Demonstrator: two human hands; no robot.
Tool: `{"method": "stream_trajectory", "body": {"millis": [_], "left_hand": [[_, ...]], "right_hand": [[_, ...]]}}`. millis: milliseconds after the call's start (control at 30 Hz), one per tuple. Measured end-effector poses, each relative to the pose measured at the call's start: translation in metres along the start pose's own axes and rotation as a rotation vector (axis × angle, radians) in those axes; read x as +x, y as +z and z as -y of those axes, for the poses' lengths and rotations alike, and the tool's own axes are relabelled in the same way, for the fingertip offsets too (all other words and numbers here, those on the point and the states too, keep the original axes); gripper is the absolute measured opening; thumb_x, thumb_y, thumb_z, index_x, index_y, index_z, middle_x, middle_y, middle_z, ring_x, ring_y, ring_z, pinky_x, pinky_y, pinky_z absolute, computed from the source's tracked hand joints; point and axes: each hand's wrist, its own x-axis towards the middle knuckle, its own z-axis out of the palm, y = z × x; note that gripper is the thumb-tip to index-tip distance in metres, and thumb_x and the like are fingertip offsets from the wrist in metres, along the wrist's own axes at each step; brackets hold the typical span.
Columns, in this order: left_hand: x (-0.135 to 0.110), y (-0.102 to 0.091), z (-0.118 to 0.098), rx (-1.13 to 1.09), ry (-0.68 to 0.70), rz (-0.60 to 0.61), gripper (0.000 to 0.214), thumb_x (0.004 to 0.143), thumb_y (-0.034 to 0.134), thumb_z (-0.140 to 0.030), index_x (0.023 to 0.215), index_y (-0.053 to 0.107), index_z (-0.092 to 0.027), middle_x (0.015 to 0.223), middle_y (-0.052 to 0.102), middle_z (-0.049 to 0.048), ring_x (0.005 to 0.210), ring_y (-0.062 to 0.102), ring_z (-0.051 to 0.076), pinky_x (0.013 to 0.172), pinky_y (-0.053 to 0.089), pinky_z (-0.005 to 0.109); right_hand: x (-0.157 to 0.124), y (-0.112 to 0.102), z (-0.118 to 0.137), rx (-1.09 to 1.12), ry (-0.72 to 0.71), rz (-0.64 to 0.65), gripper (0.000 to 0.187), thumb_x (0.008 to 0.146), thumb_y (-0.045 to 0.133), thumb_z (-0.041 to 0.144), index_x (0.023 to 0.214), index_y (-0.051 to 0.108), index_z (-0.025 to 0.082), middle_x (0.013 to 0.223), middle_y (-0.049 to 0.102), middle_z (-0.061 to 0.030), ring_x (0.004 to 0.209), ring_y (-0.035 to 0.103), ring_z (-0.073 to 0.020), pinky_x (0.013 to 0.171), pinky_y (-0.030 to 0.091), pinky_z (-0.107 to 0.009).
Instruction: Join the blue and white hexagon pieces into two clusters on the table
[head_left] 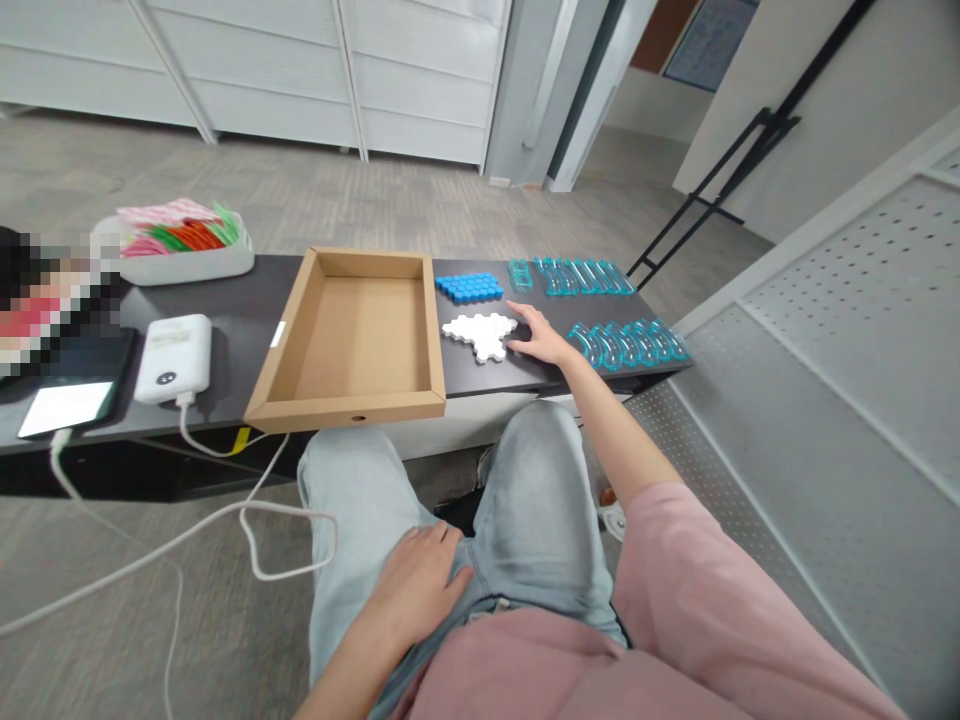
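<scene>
My right hand reaches over the dark table, its thumb and fingers apart at the right edge of a cluster of white hexagonal pieces. Whether the fingertips touch the pieces I cannot tell. Just behind lies a block of blue hexagonal pieces. Right of the hand are curved clear teal-edged plastic pieces, with a row of straight teal-edged pieces farther back and a small teal-edged piece beside it. My left hand rests flat on my lap, holding nothing.
An open cardboard tray stands left of the pieces. Farther left are a white power bank with a cable, a phone, and a white bin of colourful sticks. White cables hang near my left leg. A perforated panel borders the right.
</scene>
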Motion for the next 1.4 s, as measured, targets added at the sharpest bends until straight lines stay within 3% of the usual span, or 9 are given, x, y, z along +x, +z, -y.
{"method": "stream_trajectory", "body": {"millis": [167,400,533,800,1100,1300,1400], "left_hand": [[0.002,0.002,0.001,-0.014,-0.001,0.007,0.055,0.11,0.049,-0.044,0.151,0.079,-0.021,0.156,0.077,0.0175,0.15,0.07,0.041,0.133,0.049,0.056],[0.004,0.0,-0.001,-0.012,-0.015,0.02,0.057,0.111,0.047,-0.043,0.152,0.079,-0.02,0.158,0.076,0.0178,0.149,0.07,0.041,0.134,0.049,0.056],[0.005,-0.001,-0.003,0.006,-0.025,0.025,0.056,0.111,0.047,-0.043,0.152,0.078,-0.021,0.156,0.077,0.017,0.149,0.071,0.04,0.134,0.049,0.055],[0.006,-0.005,-0.004,0.007,-0.015,0.025,0.052,0.11,0.051,-0.042,0.149,0.079,-0.021,0.155,0.078,0.0193,0.15,0.071,0.041,0.135,0.049,0.057],[0.006,-0.004,-0.004,0.016,-0.008,0.007,0.053,0.111,0.053,-0.042,0.153,0.078,-0.021,0.157,0.077,0.0177,0.152,0.071,0.04,0.136,0.048,0.054],[0.005,-0.002,-0.004,0.014,0.009,-0.019,0.055,0.11,0.051,-0.041,0.152,0.079,-0.019,0.156,0.077,0.0201,0.151,0.072,0.04,0.135,0.049,0.057],[0.005,-0.003,-0.005,0.015,0.011,-0.028,0.055,0.11,0.052,-0.042,0.151,0.079,-0.019,0.155,0.078,0.0197,0.151,0.072,0.041,0.135,0.049,0.056]], "right_hand": [[0.016,0.005,0.001,-0.082,-0.071,0.055,0.097,0.089,0.077,0.048,0.181,0.061,0.023,0.187,0.058,-0.0193,0.172,0.05,-0.0528,0.14,0.035,-0.082],[0.033,0.016,0.002,-0.153,-0.139,0.093,0.088,0.101,0.073,0.061,0.182,0.062,0.028,0.186,0.061,-0.0175,0.169,0.052,-0.0518,0.138,0.038,-0.079],[0.036,0.019,0.01,-0.186,-0.16,0.105,0.075,0.108,0.069,0.062,0.173,0.069,0.025,0.177,0.068,-0.0195,0.162,0.057,-0.0495,0.136,0.04,-0.073],[0.029,0.023,0.021,-0.226,-0.121,-0.027,0.042,0.107,0.072,0.048,0.14,0.079,0.023,0.147,0.075,-0.0186,0.137,0.065,-0.043,0.128,0.052,-0.065],[0.022,0.029,0.03,-0.358,0.013,-0.114,0.033,0.106,0.072,0.041,0.132,0.078,0.022,0.142,0.074,-0.0211,0.138,0.063,-0.0449,0.122,0.061,-0.064],[0.017,0.033,0.033,-0.449,0.019,-0.18,0.03,0.108,0.069,0.043,0.13,0.08,0.025,0.136,0.076,-0.0209,0.13,0.063,-0.043,0.094,0.068,-0.053],[0.017,0.032,0.035,-0.469,0.011,-0.176,0.028,0.108,0.068,0.043,0.127,0.08,0.026,0.134,0.077,-0.0208,0.13,0.062,-0.0433,0.089,0.068,-0.051]]}}
